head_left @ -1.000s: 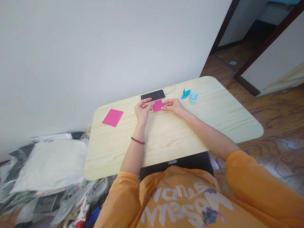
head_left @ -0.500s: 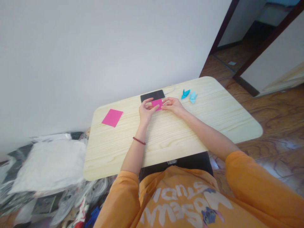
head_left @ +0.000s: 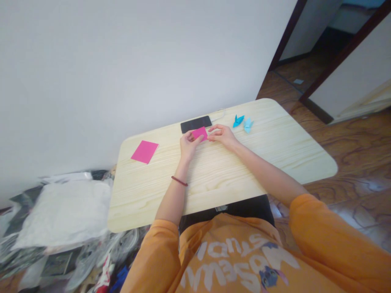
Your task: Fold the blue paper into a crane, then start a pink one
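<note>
Both of my hands meet over the far middle of a light wooden table [head_left: 214,175]. Between them is a small pink paper [head_left: 199,133], folded to a small rectangle and lifted a little off the table. My left hand [head_left: 187,144] pinches its left edge with curled fingers. My right hand [head_left: 222,134] pinches its right edge with thumb and fingertips. A dark phone [head_left: 196,123] lies flat just behind the paper.
A stack of pink paper [head_left: 144,151] lies at the table's left. Two folded blue paper figures [head_left: 243,122] sit right of the phone. A cable runs from the phone. Plastic bags and clutter [head_left: 58,219] fill the floor at left. An open doorway is at far right.
The pink paper has been lifted off the table and tilted between my fingers. My left hand has shifted slightly right and closed on the paper's edge.
</note>
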A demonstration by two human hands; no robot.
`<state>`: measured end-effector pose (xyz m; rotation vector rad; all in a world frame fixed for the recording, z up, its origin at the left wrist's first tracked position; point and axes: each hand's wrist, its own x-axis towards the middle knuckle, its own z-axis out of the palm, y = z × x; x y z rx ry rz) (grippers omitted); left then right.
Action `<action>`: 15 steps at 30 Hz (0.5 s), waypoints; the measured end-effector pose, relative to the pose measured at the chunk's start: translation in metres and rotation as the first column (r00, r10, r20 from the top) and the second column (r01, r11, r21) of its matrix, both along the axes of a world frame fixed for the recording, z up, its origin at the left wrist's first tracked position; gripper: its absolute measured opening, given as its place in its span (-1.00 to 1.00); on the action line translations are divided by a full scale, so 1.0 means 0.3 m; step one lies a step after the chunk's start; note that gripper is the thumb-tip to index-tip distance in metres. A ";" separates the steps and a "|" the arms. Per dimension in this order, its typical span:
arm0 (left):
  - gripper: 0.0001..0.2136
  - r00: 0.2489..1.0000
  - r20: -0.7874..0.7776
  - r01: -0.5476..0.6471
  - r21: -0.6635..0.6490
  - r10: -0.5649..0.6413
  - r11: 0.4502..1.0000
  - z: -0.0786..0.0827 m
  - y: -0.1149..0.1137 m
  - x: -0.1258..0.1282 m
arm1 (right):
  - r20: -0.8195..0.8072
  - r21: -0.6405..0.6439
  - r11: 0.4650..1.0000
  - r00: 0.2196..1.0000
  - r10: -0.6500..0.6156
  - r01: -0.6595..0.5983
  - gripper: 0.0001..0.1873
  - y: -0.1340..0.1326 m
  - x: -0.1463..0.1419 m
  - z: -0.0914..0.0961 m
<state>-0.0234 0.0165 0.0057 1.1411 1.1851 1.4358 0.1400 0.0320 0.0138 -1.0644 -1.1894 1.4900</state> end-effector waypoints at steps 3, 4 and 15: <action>-0.73 1.000 0.010 -0.027 -0.055 0.028 0.998 -0.005 0.003 -0.003 | 0.007 0.012 1.000 1.000 0.017 -0.017 -0.53 0.004 -0.004 -0.002; -0.74 0.999 0.017 -0.027 -0.078 0.029 0.997 -0.006 0.004 -0.006 | 0.008 0.014 1.000 1.000 0.023 -0.023 -0.54 0.006 -0.005 -0.002; -0.66 0.995 0.091 0.053 -0.172 -0.038 0.984 0.002 0.010 -0.023 | 0.004 -0.018 0.998 0.998 0.067 -0.067 -0.58 0.016 0.008 -0.004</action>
